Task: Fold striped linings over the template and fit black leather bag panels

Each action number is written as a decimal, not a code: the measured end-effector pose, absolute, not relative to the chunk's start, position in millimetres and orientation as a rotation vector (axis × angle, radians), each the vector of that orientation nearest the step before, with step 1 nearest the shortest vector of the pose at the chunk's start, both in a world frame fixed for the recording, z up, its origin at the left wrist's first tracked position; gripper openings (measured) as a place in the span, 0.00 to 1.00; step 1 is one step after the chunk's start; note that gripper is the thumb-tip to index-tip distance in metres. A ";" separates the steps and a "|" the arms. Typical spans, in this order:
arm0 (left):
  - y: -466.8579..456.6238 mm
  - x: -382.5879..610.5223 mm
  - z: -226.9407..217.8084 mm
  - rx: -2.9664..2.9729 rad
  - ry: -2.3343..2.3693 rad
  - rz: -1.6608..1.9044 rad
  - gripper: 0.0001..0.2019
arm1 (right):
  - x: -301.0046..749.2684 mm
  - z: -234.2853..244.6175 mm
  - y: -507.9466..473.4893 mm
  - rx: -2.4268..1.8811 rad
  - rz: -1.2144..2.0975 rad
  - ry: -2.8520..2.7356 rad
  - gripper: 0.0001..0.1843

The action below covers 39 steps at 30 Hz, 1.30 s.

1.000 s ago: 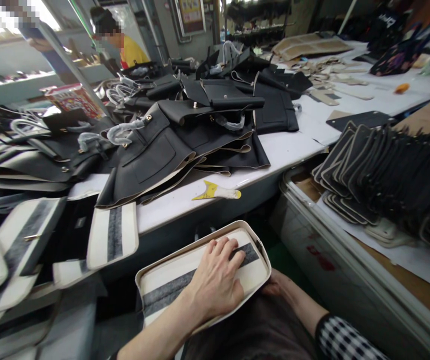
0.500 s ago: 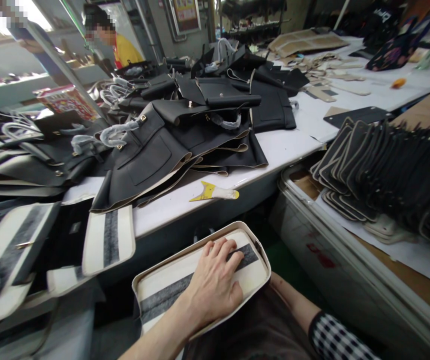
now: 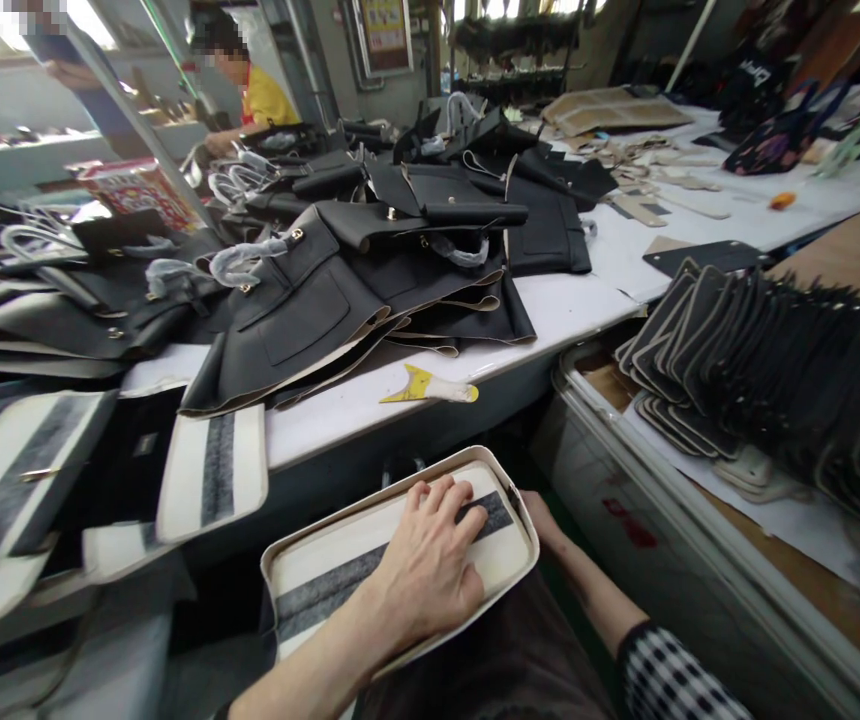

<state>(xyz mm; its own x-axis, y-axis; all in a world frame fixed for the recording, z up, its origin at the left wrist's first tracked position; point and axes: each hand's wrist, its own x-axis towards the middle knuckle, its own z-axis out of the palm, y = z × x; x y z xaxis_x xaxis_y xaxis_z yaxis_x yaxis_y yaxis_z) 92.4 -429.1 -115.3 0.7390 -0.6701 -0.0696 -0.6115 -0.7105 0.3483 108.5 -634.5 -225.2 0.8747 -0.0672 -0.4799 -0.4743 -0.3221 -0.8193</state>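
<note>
A cream bag panel [image 3: 325,560] with a grey felt strip and a raised rim lies on my lap, below the table edge. My left hand [image 3: 430,560] rests flat on it, fingers stretched over the strip. At the panel's right edge, my right hand [image 3: 546,520] touches the rim; its fingers are mostly hidden behind the panel. A checked sleeve covers my right forearm.
A yellow-bladed scraper [image 3: 430,388] lies on the white table [image 3: 572,300]. Black leather bag pieces [image 3: 310,300] are heaped beyond it. More cream panels [image 3: 209,470] sit at left. A row of black pieces [image 3: 775,360] stands at right. A person in yellow [image 3: 265,95] works at the back.
My right hand has come out from under the panel to its right edge. The left hand stays put. The view has shifted slightly.
</note>
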 end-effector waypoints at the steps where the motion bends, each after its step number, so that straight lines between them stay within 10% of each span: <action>1: -428.6 92.5 -115.4 2.636 -1.001 -0.272 0.22 | 106.4 -219.7 -639.3 -1.861 0.462 0.428 0.24; 12: -427.3 105.4 -104.5 2.649 -1.226 -0.284 0.15 | 92.2 -102.8 -624.6 -2.524 0.392 0.011 0.20; 39: -431.5 106.8 -113.5 2.674 -1.275 -0.179 0.12 | 64.2 -149.6 -607.5 -2.426 -0.025 0.196 0.21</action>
<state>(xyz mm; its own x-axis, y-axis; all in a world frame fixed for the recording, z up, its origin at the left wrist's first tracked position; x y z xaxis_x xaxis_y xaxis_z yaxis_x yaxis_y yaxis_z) 106.8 -431.5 -113.5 0.6263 -0.7789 -0.0337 -0.7580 -0.6185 0.2072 64.2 -607.5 -149.6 0.9884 -0.1478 -0.0342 -0.1344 -0.7485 -0.6494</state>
